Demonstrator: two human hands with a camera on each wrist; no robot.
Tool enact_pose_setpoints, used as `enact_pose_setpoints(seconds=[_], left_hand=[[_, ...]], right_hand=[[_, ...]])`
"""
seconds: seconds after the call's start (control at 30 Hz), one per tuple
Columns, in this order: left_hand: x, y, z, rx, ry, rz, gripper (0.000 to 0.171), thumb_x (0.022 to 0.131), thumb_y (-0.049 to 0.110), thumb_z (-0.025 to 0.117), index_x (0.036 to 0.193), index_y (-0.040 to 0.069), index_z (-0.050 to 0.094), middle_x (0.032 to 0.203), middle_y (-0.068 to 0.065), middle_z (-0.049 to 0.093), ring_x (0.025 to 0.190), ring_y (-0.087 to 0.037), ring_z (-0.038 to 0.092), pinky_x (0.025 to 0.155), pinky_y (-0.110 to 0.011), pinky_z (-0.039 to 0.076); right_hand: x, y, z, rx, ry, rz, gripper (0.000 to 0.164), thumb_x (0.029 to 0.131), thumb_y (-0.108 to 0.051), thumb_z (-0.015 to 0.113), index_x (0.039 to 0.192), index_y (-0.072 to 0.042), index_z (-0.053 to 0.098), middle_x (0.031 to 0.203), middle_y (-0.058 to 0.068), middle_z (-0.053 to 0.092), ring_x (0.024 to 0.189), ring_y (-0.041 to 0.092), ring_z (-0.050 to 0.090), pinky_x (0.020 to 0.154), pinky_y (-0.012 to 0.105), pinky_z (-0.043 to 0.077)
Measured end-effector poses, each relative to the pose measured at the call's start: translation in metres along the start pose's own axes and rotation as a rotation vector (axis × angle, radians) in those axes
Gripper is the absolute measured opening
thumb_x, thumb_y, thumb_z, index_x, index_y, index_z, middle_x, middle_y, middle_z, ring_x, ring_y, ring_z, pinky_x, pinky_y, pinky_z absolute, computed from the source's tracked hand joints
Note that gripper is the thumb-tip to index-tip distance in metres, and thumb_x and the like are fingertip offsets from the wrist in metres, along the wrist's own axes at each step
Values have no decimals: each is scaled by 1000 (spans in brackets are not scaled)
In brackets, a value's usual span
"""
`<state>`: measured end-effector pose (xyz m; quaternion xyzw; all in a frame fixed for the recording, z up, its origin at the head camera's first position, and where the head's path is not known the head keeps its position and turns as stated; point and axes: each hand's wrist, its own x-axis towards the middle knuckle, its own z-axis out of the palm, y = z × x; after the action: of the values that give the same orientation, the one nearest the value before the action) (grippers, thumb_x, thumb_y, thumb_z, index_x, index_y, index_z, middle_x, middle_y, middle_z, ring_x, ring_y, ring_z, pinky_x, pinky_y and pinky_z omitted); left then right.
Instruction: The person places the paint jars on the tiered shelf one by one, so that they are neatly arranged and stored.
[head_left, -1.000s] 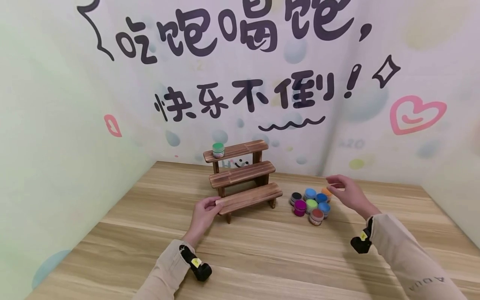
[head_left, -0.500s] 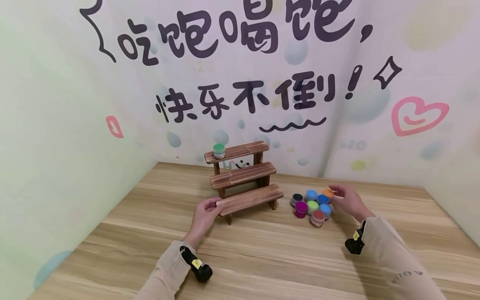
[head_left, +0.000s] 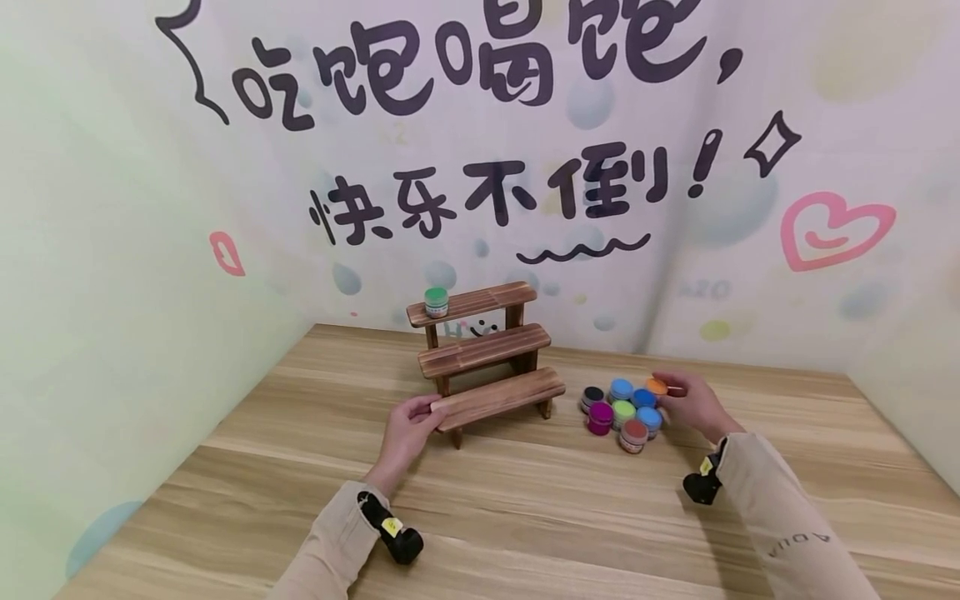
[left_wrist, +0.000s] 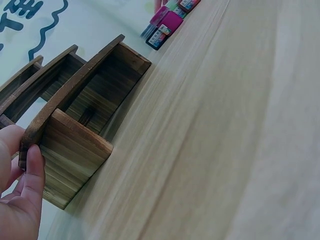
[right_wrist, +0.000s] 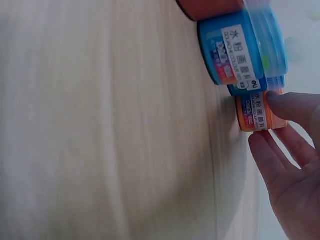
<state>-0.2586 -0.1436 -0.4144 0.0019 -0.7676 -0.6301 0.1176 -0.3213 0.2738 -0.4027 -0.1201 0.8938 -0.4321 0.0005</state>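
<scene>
My left hand [head_left: 407,429] pinches the left end of the bottom step of a three-tier wooden display stand [head_left: 498,397], thumb against the step's front edge in the left wrist view. A paint jar with a green lid [head_left: 437,304] sits at the left of the top step. My right hand [head_left: 693,406] is at the far right of a cluster of gouache paint jars. In the right wrist view, its thumb and fingers grip an orange paint jar [right_wrist: 255,112], which stands beside a blue jar [right_wrist: 232,50].
Several other jars crowd together right of the stand, among them a black one [head_left: 592,400], a purple one [head_left: 600,419], a light green one [head_left: 622,412] and a brown-red one [head_left: 633,435]. A printed cloth [head_left: 480,267] hangs behind the wooden table [head_left: 525,517].
My right hand has come down and slightly left from above the cluster, closing its thumb and fingers on the orange paint jar. The left hand stays on the stand.
</scene>
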Motion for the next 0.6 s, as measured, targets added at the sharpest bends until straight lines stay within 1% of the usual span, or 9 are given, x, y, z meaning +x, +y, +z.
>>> enact_pose_setpoints(seconds=[0.1, 0.27, 0.33, 0.5, 0.57, 0.6], left_hand=[[0, 1, 0, -4, 2, -7, 28, 80, 4, 62, 104, -10, 59, 97, -20, 60, 77, -14, 58, 61, -20, 49], [-1, 2, 0, -9, 5, 4, 28, 79, 3, 62, 103, -11, 59, 96, -22, 60, 75, -14, 58, 60, -19, 48], [-1, 2, 0, -4, 6, 12, 28, 79, 4, 62, 103, -12, 58, 96, -23, 60, 76, -15, 58, 60, -18, 48], [-1, 3, 1, 5, 16, 0, 27, 79, 5, 63, 102, -10, 60, 96, -21, 61, 76, -15, 58, 60, -18, 48], [-1, 3, 1, 3, 20, -5, 27, 79, 5, 63, 102, -9, 61, 95, -20, 61, 76, -15, 59, 60, -18, 48], [-1, 3, 1, 8, 17, 3, 27, 79, 5, 63, 102, -10, 60, 95, -21, 61, 76, -16, 59, 60, -18, 48]], right_hand=[[-2, 0, -2, -14, 1, 14, 43, 86, 0, 52, 126, 11, 39, 122, 32, 41, 105, 44, 45, 82, 45, 46], [-6, -2, -4, -33, -6, 43, 45, 85, -7, 57, 124, 10, 41, 119, 31, 43, 102, 42, 46, 80, 43, 46], [-8, -3, -5, -37, -5, 56, 45, 85, -10, 59, 121, 10, 43, 114, 30, 46, 100, 40, 47, 79, 41, 46], [-14, -4, -6, -54, 6, 72, 42, 82, -16, 63, 111, 9, 46, 102, 23, 52, 93, 31, 49, 72, 32, 45], [-17, -4, -7, -60, 0, 78, 42, 82, -17, 64, 109, 9, 46, 100, 22, 52, 91, 30, 49, 70, 30, 45], [-18, -4, -8, -63, -3, 78, 42, 82, -18, 64, 109, 9, 45, 100, 22, 51, 91, 30, 48, 71, 30, 45]])
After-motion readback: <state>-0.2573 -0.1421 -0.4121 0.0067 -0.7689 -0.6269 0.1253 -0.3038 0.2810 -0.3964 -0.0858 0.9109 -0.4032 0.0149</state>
